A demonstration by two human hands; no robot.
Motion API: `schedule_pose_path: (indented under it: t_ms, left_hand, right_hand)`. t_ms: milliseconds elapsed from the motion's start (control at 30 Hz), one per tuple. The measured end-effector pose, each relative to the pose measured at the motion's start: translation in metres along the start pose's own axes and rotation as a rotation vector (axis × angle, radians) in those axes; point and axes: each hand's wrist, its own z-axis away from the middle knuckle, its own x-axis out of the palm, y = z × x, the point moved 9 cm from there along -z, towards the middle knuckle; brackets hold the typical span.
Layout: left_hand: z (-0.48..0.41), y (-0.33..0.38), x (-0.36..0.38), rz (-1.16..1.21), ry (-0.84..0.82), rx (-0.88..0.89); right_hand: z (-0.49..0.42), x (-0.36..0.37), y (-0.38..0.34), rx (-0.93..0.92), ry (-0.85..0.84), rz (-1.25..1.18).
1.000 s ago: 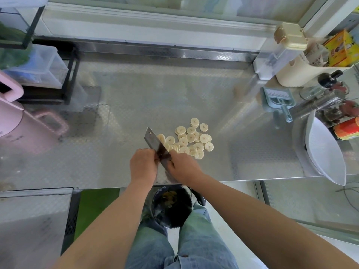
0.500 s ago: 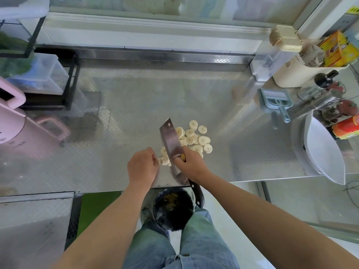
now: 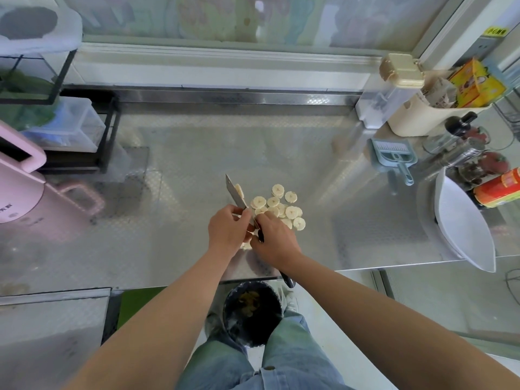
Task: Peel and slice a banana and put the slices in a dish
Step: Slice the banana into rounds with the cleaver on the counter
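Several pale banana slices [image 3: 278, 206] lie in a loose heap on the steel counter [image 3: 197, 164]. My right hand [image 3: 274, 239] grips the handle of a cleaver-like knife [image 3: 236, 194], whose blade points away from me just left of the heap. One slice clings to the blade's right face. My left hand [image 3: 228, 229] is curled against the blade's left side, holding the last banana piece [image 3: 246, 245], which shows only as pale bits between my hands. The white dish [image 3: 464, 235] stands tilted at the counter's right edge, well apart from both hands.
A dark bin [image 3: 250, 308] with peel inside stands on the floor below the counter edge. A pink appliance [image 3: 25, 187] and a black rack are at the left. A blue scoop [image 3: 394, 156], jars, bottles and a cream tub crowd the right.
Half a second ago the knife was lifted and tilted, showing its flat side; now it is down beside the heap, against my left fingers. My two hands have closed together.
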Motion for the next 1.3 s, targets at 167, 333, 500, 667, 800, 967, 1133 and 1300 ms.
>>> schedule_pose_path:
  t_ms: [167,333,500,667,800,967,1133,1300]
  left_hand:
    - [-0.003,0.006,-0.002,-0.123,0.052,-0.027]
    - [-0.005,0.012,-0.011,-0.268,0.119,-0.012]
    - [-0.009,-0.008,-0.014,-0.123,0.019,-0.099]
    - [-0.002,-0.024,-0.005,0.207,-0.060,-0.249]
    - [0.007,-0.022,-0.004,0.268,-0.090,-0.253]
    - [0.013,-0.023,-0.005,0.288,-0.108,-0.239]
    - [0.017,-0.023,-0.011,0.265,-0.089,-0.229]
    - [0.018,-0.024,-0.016,0.092,-0.100,-0.160]
  right_hand:
    - [0.002,-0.001,-0.006,-0.083,0.050,-0.107]
    - [0.001,-0.002,-0.017,-0.141,0.028,-0.186]
    - [0.004,-0.001,-0.003,0.007,-0.060,-0.441]
    - [0.010,0.011,-0.005,0.025,-0.160,-0.389]
    - [0.015,0.019,-0.010,-0.020,-0.198,-0.257]
    - [0.016,0.026,-0.007,-0.051,-0.190,-0.216]
    - [0.013,0.037,0.013,0.060,-0.236,-0.151]
    - [0.006,0.033,0.022,0.107,-0.207,-0.137]
